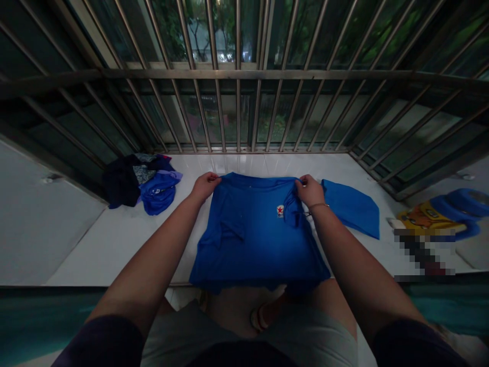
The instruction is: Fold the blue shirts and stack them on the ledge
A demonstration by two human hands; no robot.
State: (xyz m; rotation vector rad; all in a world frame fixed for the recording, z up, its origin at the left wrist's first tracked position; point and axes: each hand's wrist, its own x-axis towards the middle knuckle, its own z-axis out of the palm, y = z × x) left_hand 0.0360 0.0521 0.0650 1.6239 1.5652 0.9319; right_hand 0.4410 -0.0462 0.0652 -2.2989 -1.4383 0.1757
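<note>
Blue shirt (pixel 257 244) observed laid out mid-ledge, its hem at the near edge of the white ledge (pixel 114 244). Left hand (pixel 205 186) pinches its far left corner; right hand (pixel 310 191) grips the far right. Flat blue cloth (pixel 355 210) lies right; clothes pile (pixel 122 186), far left.

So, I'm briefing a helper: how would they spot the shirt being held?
Below the window bars lies a white ledge. Near its middle, a blue shirt spans the left hand and right hand. Its red-star patch sets it apart from the blue cloth at right.
</note>
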